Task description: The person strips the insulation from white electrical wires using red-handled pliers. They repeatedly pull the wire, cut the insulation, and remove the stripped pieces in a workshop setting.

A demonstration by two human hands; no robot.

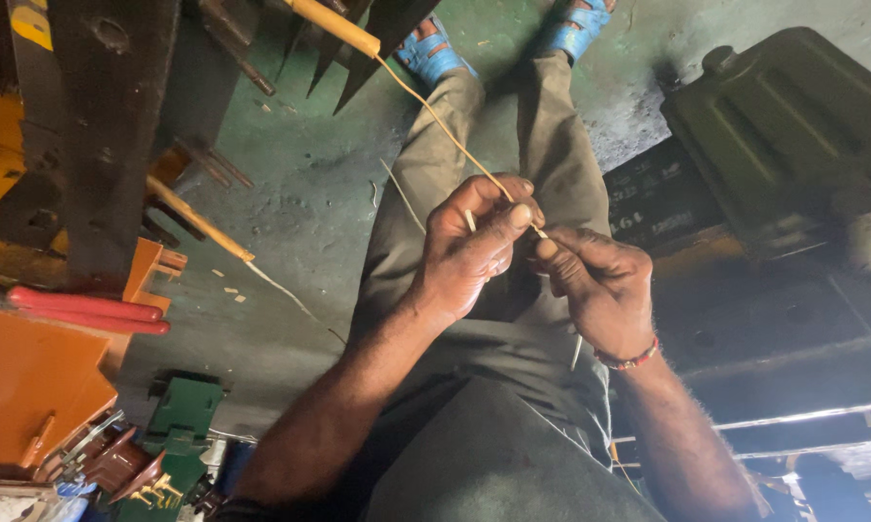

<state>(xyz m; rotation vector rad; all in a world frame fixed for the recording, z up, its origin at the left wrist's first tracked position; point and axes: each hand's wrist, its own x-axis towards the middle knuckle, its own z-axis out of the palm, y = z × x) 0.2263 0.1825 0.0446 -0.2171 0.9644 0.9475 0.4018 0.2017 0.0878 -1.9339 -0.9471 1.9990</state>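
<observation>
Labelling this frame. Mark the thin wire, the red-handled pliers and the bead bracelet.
thin wire (445, 130), head view, bare mid-length.
red-handled pliers (87, 309), head view, upper handle.
bead bracelet (628, 362), head view, beads on wrist.

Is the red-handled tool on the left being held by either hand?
No. The red-handled tool lies untouched at the left, while the left hand and right hand pinch a thin wire.

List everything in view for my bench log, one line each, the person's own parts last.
wire: one, thin, pale yellow, pinched by both hands, running up to a yellow sleeve
pliers: one pair, red handles, left bench
orange box: one, lower left
green blocks: at least two, lower left
machine housing: one, dark green, right
sandals: two, blue, top
left hand: gripping wire
right hand: gripping wire, beaded bracelet
</observation>
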